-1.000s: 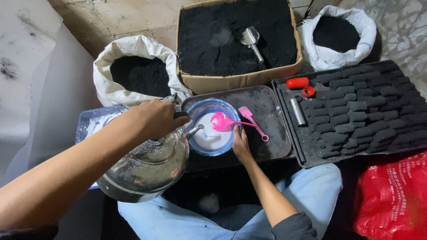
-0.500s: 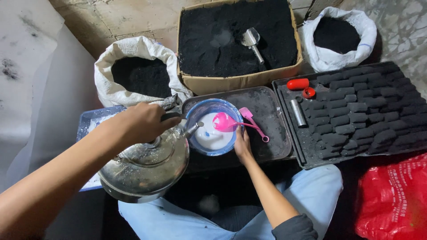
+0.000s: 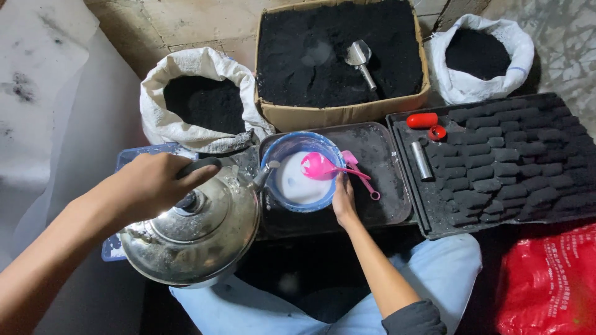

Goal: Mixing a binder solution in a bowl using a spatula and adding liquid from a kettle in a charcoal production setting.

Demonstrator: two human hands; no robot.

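**Tipping a steel kettle toward a blue bowl**

Gripping the black handle of a polished steel kettle (image 3: 192,232), the left hand (image 3: 152,186) has its fingers wrapped shut around the grip. Kettle tilted, spout aimed right; spout tip sits at the rim of the blue bowl (image 3: 302,170). Cannot tell whether liquid is running from the spout.

Bowl holds a white liquid or paste. A pink spoon (image 3: 323,167) rests across it, scoop end over the white contents, handle pointing right past the rim. A second pink utensil (image 3: 360,174) lies just beside it on the tray.

Right hand (image 3: 343,200) is at the bowl's lower right edge, fingers curled against the rim, steadying it. Cannot tell how far the fingers close.

Bowl stands on a dark, dust-coated tray (image 3: 385,198) in front of the person's knees in pale blue trousers (image 3: 447,273).

Surroundings:
- To the right, a black tray (image 3: 434,226) loaded with rows of black briquettes (image 3: 515,164); on its near-left part a red cylinder (image 3: 422,120), a small red cap (image 3: 437,132) and a short metal tube (image 3: 422,160).
- Behind, a cardboard box (image 3: 341,115) of black powder with a metal scoop (image 3: 361,61) lying in it.
- White sack (image 3: 186,68) of black powder at left rear, another white sack (image 3: 481,87) at right rear.
- Red plastic bag (image 3: 549,285) at lower right.
- Blue tray (image 3: 127,158) partly hidden under the kettle.
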